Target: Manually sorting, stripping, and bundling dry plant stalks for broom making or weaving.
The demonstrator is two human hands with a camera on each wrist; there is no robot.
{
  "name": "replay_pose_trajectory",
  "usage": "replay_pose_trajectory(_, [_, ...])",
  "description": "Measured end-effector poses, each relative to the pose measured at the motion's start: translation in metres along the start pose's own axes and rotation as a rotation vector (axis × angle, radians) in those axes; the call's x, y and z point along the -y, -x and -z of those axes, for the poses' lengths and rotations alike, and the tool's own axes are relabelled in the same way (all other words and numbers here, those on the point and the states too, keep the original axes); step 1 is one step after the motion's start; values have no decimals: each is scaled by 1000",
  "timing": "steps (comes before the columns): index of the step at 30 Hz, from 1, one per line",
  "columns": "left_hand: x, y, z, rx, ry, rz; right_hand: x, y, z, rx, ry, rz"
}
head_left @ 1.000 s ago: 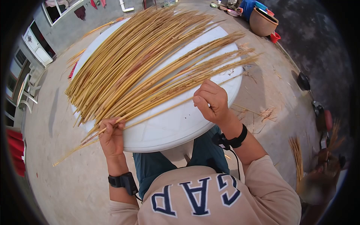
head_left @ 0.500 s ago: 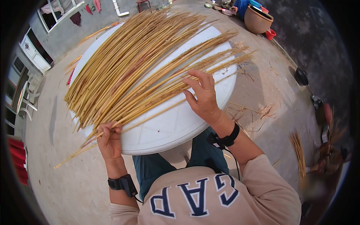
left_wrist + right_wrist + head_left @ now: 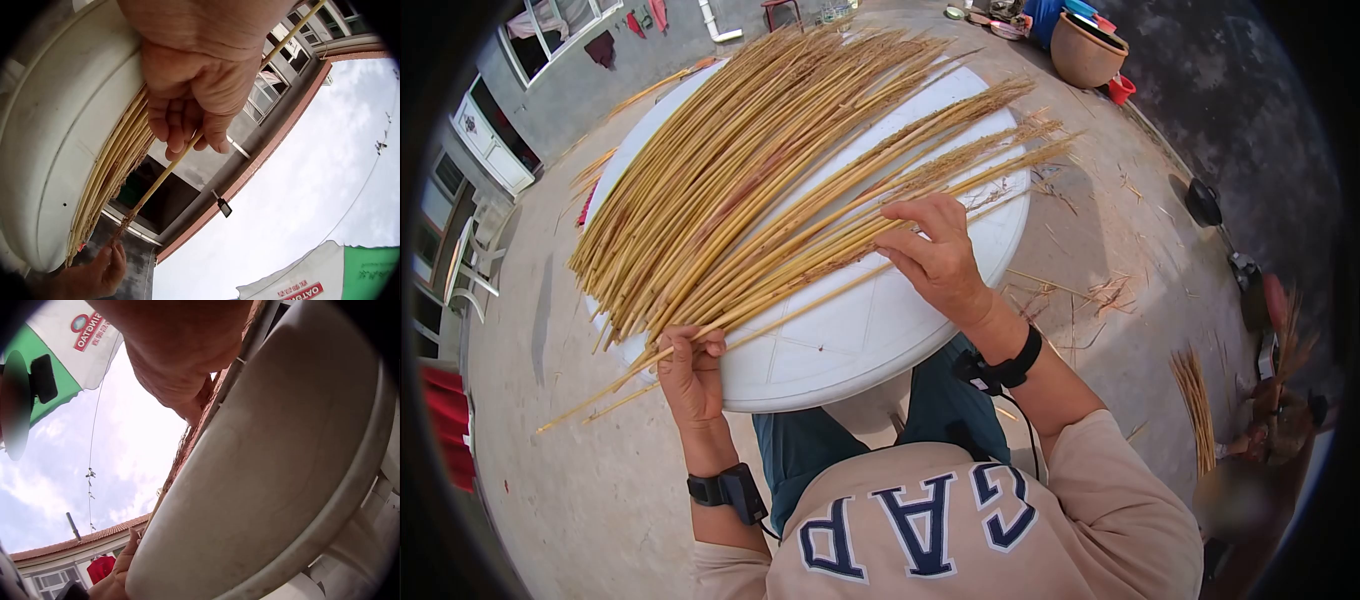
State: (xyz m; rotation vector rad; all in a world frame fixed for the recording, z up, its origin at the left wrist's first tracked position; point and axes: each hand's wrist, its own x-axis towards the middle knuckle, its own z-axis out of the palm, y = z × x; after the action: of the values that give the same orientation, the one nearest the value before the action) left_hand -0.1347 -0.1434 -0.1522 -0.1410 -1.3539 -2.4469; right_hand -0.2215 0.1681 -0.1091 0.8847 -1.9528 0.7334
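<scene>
Many long yellow stalks with brushy heads point(image 3: 730, 180) lie fanned across a round white table point(image 3: 850, 350). At the table's near left edge the left hand point(image 3: 692, 380) pinches one stalk between thumb and fingers; its bare end point(image 3: 585, 403) sticks out past the table. The left wrist view shows this stalk point(image 3: 161, 177) running from the left hand point(image 3: 194, 94) to the fingers of the right hand point(image 3: 97, 275), which pinch it near its brushy part. In the head view the right hand point(image 3: 945, 262) is over the stalks' right portion. The right wrist view hides its fingertips partly.
A clay pot point(image 3: 1086, 52) and a red bucket point(image 3: 1120, 90) stand at the back right. A stalk bundle point(image 3: 1193, 410) is at the right, and plant scraps point(image 3: 1108, 295) litter the ground. A white chair point(image 3: 475, 255) stands at the left.
The right hand has come left from its first position; its fingers spread, then closed on a stalk. The stalk end beyond the left hand has shifted slightly. The head view has shifted a little.
</scene>
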Motion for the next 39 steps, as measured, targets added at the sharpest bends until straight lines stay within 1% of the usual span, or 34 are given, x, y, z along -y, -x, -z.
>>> replay_pose_trajectory(5, [-1, 0, -2, -5, -23, -4, -1, 1, -5, 85, -14, 36])
replay_pose_trajectory(12, [0, 0, -3, -3, -38, -6, 1, -1, 1, 128, -13, 29])
replay_pose_trajectory(18, [1, 1, -4, 5, -61, 16, 2, -2, 3, 145, 16, -32])
replay_pose_trajectory(20, [0, 2, -6, 25, -87, 17, 2, -6, 3, 126, 112, -87])
replay_pose_trajectory(21, [0, 2, -3, 21, -88, 16, 0, -9, 5, 127, 108, -85])
replay_pose_trajectory(23, [0, 1, 4, -12, 16, -26, -10, -14, 15, -32, 265, -117])
replay_pose_trajectory(24, [0, 1, 4, -16, 16, -29, -15, -16, 21, -30, 261, -114])
replay_pose_trajectory(26, [0, 1, 2, -44, 38, -17, -24, -17, 32, -363, 128, -186])
replay_pose_trajectory(27, [0, 1, 2, -47, 43, -18, -21, -17, 35, -359, 128, -183])
replay_pose_trajectory(29, [1, 1, 2, -63, 29, -5, -11, -10, 43, -348, -178, -194])
replay_pose_trajectory(30, [2, 1, 2, -63, 33, -5, -5, -6, 44, -243, -283, -160])
replay_pose_trajectory(31, [2, 0, 3, -63, 45, -11, -1, -2, 46, -241, -281, -159])
replay_pose_trajectory(33, [2, 0, 4, -61, 54, -15, 6, 5, 47, 116, -317, -120])
replay_pose_trajectory(34, [1, 0, 5, -44, 55, -13, 8, 3, 38, -3, -263, -87])
replay_pose_trajectory(35, [1, 0, 6, -26, 54, -10, 9, -1, 33, -5, -262, -90])
replay_pose_trajectory(37, [1, 0, 5, -19, 44, -3, 9, -10, 30, -201, -60, -54])
replay_pose_trajectory(38, [0, 0, 5, -14, 38, 0, 10, -13, 30, -165, -50, -83])
replay_pose_trajectory(39, [0, -1, 4, -9, 37, 1, 9, -17, 29, -169, -47, -85])
